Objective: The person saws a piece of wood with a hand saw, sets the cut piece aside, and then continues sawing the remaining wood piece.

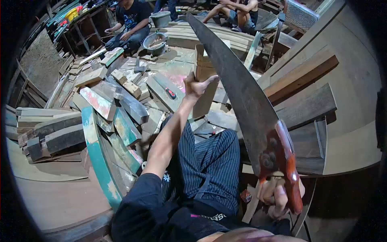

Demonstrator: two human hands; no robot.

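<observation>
My right hand [276, 197] is wrapped round the red-brown handle of a large handsaw [246, 92], low at the right. The saw's dark, broad blade rises up and to the left, its tip at the top middle of the view. My left hand [196, 85] reaches forward and grips a brown wooden board [205, 99] standing on end beyond my knees. Its thumb lies across the board, while the other fingers are partly hidden. Part of the board is behind the hand.
Wood offcuts [131, 103] are heaped ahead and left, with a red-and-black-handled tool [171, 93] on a plank. Timber beams [302, 78] lie at right on a large panel [354, 97]. A seated person [135, 20] is beside a bucket [155, 42]; another person [242, 12] sits farther back.
</observation>
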